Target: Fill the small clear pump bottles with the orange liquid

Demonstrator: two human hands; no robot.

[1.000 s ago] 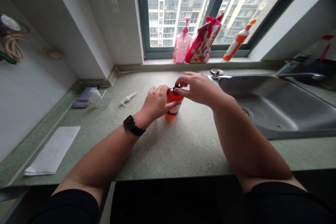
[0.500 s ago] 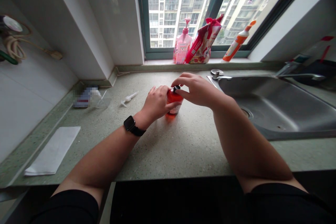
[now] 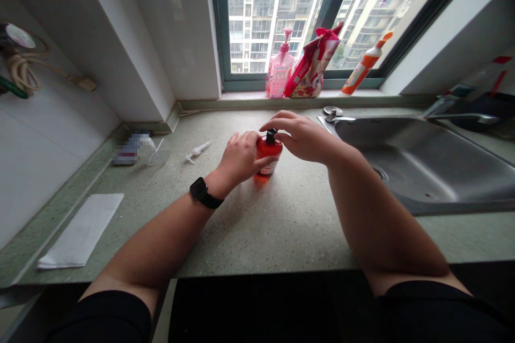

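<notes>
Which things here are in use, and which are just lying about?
In use:
red bottle
black cap
left hand
right hand

Lying about:
white nozzle
pink dispenser
orange bottle
white paper
sink

Honestly can't read a thing here: the red pump bottle [image 3: 267, 154] has a small pale label, and the pink pump bottle [image 3: 279, 74] and red printed bag [image 3: 309, 63] on the sill show print, but it's all too small to make out.
</notes>
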